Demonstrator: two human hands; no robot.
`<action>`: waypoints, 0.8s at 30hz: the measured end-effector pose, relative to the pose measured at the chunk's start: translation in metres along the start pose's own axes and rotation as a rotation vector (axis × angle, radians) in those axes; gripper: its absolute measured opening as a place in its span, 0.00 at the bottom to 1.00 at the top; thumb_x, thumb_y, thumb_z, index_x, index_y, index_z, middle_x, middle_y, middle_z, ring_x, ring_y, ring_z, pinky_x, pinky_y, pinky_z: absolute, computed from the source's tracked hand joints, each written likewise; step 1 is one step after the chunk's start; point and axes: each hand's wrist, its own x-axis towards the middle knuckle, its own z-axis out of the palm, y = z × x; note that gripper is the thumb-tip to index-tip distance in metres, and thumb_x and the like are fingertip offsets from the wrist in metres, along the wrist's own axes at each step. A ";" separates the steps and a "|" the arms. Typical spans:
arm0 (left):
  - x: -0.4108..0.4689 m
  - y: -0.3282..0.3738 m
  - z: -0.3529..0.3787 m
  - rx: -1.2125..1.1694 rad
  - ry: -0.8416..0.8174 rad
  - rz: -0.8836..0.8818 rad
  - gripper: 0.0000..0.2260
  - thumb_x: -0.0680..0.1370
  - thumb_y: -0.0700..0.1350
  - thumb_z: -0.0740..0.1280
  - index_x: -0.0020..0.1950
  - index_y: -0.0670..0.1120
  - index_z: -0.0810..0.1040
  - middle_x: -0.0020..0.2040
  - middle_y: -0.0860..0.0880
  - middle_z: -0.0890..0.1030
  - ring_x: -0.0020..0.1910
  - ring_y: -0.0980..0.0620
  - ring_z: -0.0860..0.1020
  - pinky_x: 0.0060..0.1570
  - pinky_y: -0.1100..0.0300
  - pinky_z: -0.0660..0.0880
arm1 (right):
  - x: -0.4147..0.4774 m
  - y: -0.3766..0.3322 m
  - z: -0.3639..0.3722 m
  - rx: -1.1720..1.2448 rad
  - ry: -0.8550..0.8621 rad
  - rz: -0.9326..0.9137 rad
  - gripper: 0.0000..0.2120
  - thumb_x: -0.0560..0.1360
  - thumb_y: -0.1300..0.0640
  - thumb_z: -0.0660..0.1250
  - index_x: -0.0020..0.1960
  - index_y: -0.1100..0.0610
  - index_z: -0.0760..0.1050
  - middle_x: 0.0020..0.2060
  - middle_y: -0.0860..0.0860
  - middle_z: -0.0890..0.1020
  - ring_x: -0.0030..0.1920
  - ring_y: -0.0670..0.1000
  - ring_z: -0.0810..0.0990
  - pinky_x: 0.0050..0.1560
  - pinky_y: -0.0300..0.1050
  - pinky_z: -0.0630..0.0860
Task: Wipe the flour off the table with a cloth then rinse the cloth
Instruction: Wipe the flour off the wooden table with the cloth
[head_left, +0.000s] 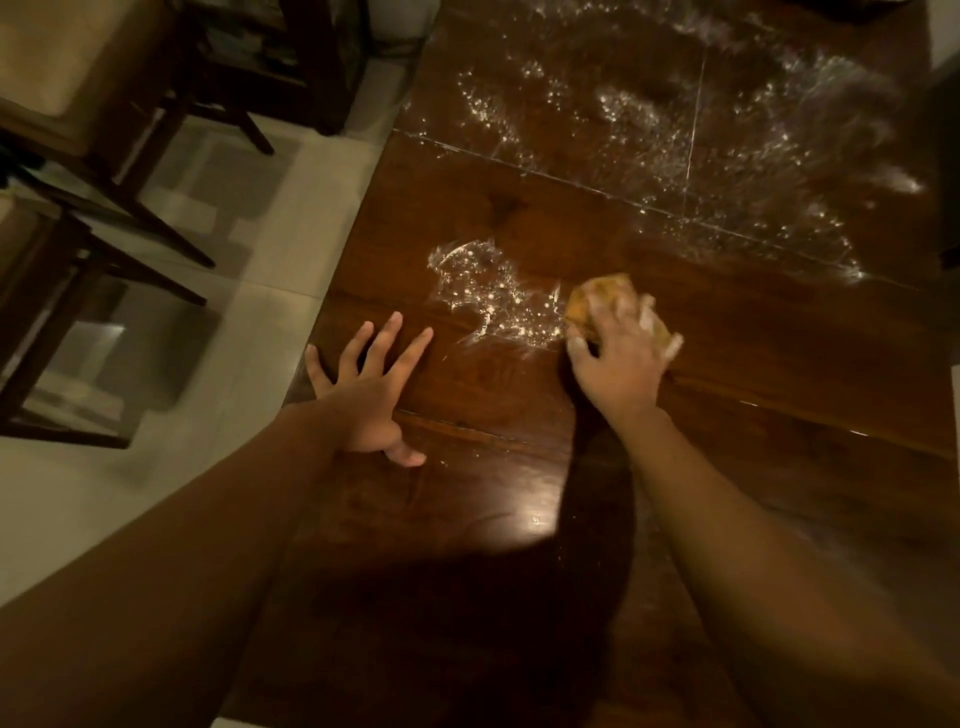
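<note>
Your cloth (597, 301), an orange-yellow wad, lies on the dark wooden desk (779, 364) just right of the nearer flour patch (493, 306), and its left end touches that patch. Its visible long axis runs from the patch toward the right and slightly toward you, roughly parallel to the plank seams. The wad is bunched, so you cannot tell a front edge from a back edge.

Your right hand (621, 364) sits palm-down on top of the cloth. Its fingers (647, 312) are curled over the far side and the thumb is tucked against the near-left side, so the hand is grasping the cloth. The fingertips are dusted white. The forearm reaches in from the lower right.

Your left hand (371, 395) lies flat on the desk near its left edge, well apart from the cloth. Its fingers (387, 338) are straight, spread and released, and they point away from you. The thumb points right.

A larger flour spread (701, 135) covers the far half of the desk. Dark chairs (104, 156) stand on the pale tiled floor (270, 249) at left.
</note>
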 end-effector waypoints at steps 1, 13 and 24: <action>0.000 0.000 -0.001 0.007 -0.006 -0.004 0.64 0.56 0.66 0.77 0.67 0.69 0.24 0.71 0.57 0.22 0.72 0.45 0.26 0.63 0.27 0.33 | 0.007 -0.003 -0.002 -0.052 -0.065 -0.162 0.25 0.81 0.39 0.55 0.77 0.36 0.59 0.81 0.46 0.55 0.81 0.56 0.48 0.72 0.73 0.39; 0.003 -0.002 0.000 0.023 0.028 0.020 0.65 0.52 0.68 0.77 0.68 0.70 0.26 0.72 0.57 0.24 0.72 0.45 0.27 0.62 0.26 0.32 | 0.102 -0.107 0.002 -0.055 -0.120 -0.161 0.25 0.83 0.41 0.42 0.79 0.36 0.44 0.81 0.47 0.42 0.80 0.60 0.37 0.70 0.77 0.36; 0.004 0.001 -0.003 0.000 0.008 0.000 0.66 0.52 0.65 0.78 0.68 0.69 0.26 0.72 0.56 0.24 0.72 0.45 0.26 0.61 0.26 0.30 | 0.080 -0.093 0.010 0.015 -0.007 -0.255 0.20 0.84 0.45 0.51 0.75 0.36 0.63 0.79 0.41 0.57 0.81 0.52 0.46 0.73 0.72 0.36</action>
